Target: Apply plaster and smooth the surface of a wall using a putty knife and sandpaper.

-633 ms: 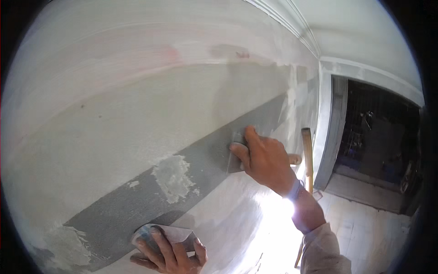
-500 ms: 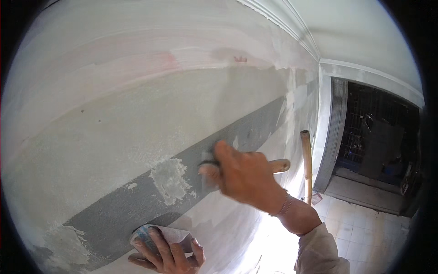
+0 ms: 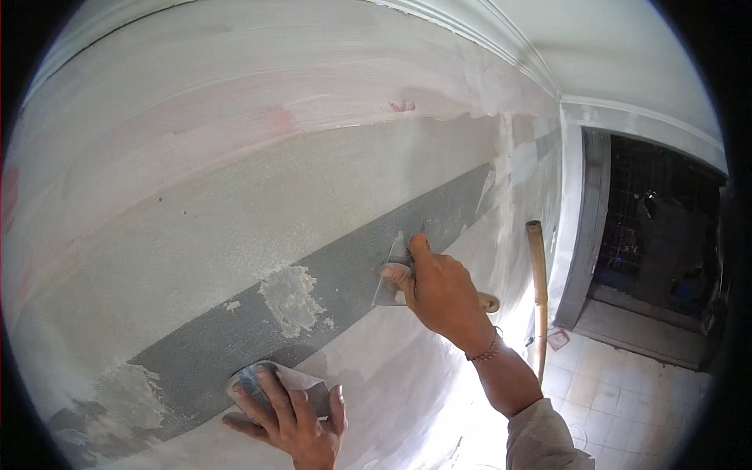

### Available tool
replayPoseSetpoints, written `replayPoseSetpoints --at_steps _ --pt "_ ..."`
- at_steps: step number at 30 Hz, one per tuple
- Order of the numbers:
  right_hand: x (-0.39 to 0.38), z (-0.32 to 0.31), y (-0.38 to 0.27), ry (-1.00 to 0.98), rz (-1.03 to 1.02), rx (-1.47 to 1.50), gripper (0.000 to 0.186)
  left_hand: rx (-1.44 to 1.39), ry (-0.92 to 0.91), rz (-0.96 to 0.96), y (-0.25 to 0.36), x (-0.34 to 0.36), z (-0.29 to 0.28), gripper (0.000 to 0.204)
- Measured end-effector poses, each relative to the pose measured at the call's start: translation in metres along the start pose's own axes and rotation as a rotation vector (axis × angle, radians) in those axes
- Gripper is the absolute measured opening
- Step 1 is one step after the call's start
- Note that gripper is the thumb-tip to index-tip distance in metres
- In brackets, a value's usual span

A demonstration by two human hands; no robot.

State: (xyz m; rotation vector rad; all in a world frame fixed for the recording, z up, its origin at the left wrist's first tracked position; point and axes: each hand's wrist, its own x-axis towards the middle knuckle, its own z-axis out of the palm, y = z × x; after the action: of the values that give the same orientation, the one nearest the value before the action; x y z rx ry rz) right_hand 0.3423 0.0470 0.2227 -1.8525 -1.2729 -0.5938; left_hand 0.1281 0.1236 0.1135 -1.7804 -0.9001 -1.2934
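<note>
My right hand [image 3: 446,294] is closed round a putty knife [image 3: 389,291] with a wide thin metal blade, its wooden handle end poking out behind the palm. The blade lies over a dark grey painted band [image 3: 352,254] on the wall; whether it presses there I cannot tell. Lower left, my left hand [image 3: 294,419] holds what looks like a folded sheet of sandpaper [image 3: 307,382], pale with blue marks, against the band's lower edge. Between the two hands a rough light patch [image 3: 291,300] breaks the grey paint.
A wooden pole [image 3: 538,290] leans upright right of my right arm. Beyond it a dark doorway [image 3: 654,227] opens above a pale tiled floor [image 3: 619,407]. White moulding [image 3: 501,39] runs along the top of the wall [image 3: 258,196]. Another bare patch [image 3: 129,399] lies at the far left.
My right hand has moved right and slightly up along the grey band with the putty knife, whose blade now shows more clearly. My left hand stays at nearly the same spot. The view has shifted slightly.
</note>
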Motion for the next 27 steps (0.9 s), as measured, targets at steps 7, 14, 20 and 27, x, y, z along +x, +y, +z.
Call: replayPoseSetpoints --at_steps 7,14,20,27 --pt "-0.068 0.027 0.023 0.124 0.344 0.962 0.015 0.029 -0.254 0.013 0.007 0.073 -0.023 0.084" --pt "-0.192 0.104 0.032 -0.371 0.815 1.414 0.018 -0.103 -0.295 0.141 0.035 0.073 -0.007 0.083" --pt "-0.3 0.133 0.025 -0.747 1.101 1.645 0.02 -0.144 -0.245 0.211 0.026 0.089 -0.012 0.077" --pt "-0.322 0.115 0.043 -1.2 0.372 1.422 0.017 -0.146 -0.367 0.221 0.03 0.03 -0.002 0.071"
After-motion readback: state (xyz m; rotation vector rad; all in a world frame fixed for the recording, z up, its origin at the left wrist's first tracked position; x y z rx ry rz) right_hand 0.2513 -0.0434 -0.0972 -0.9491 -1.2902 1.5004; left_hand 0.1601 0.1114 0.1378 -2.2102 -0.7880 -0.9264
